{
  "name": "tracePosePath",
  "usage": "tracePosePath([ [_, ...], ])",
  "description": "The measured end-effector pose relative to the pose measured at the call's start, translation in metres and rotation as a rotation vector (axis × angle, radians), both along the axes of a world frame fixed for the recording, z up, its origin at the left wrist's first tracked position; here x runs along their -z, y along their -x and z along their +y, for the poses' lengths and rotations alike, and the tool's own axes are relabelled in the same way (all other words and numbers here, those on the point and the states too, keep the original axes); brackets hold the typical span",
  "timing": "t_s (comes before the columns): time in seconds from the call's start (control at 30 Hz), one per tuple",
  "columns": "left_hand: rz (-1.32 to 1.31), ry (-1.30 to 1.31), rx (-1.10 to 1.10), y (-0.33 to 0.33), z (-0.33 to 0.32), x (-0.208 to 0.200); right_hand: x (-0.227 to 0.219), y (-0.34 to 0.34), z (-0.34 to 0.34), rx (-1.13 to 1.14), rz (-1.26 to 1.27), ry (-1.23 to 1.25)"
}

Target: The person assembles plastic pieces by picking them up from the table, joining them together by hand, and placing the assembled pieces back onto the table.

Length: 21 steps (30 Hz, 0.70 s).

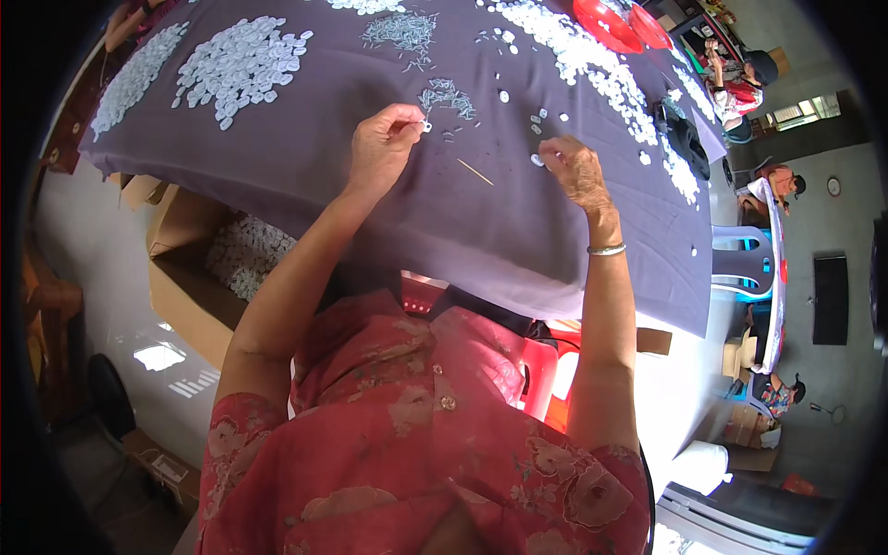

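Note:
My left hand (381, 150) is raised over the purple-grey cloth, thumb and forefinger pinching a small white plastic piece (426, 127). My right hand (575, 171) has its fingers curled down close to the cloth. Right at its fingertips is another white plastic piece (536, 160); whether the fingers grip it or anything else is hidden. Between the hands, a thin wooden stick (475, 172) lies on the cloth. Beyond my left hand is a small heap of short grey pins (448, 98). A few loose pale pieces (536, 121) lie just past my right hand.
Large heaps of white pieces (242, 65) and more grey pins (400, 32) cover the table's far side. A white band of pieces (592, 69) runs along the right, near a red bowl (606, 25). Below the left edge stands a cardboard box (190, 301). Other people sit farther off.

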<state>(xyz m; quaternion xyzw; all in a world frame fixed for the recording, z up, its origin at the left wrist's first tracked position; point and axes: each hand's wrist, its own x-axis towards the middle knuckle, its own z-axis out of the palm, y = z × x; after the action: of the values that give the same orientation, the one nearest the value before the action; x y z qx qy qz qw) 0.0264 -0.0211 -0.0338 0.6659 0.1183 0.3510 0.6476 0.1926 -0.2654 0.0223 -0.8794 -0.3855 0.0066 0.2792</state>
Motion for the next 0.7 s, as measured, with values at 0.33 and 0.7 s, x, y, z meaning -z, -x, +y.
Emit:
tracePosePath([
  [0.33, -0.001, 0.007, -0.002, -0.002, 0.001, 0.0, -0.002, 0.014, 0.007, -0.022, -0.066, 0.02],
  [0.7, 0.003, 0.024, -0.006, 0.0, -0.004, -0.002, 0.016, 0.033, 0.059, -0.182, 0.495, -0.67],
])
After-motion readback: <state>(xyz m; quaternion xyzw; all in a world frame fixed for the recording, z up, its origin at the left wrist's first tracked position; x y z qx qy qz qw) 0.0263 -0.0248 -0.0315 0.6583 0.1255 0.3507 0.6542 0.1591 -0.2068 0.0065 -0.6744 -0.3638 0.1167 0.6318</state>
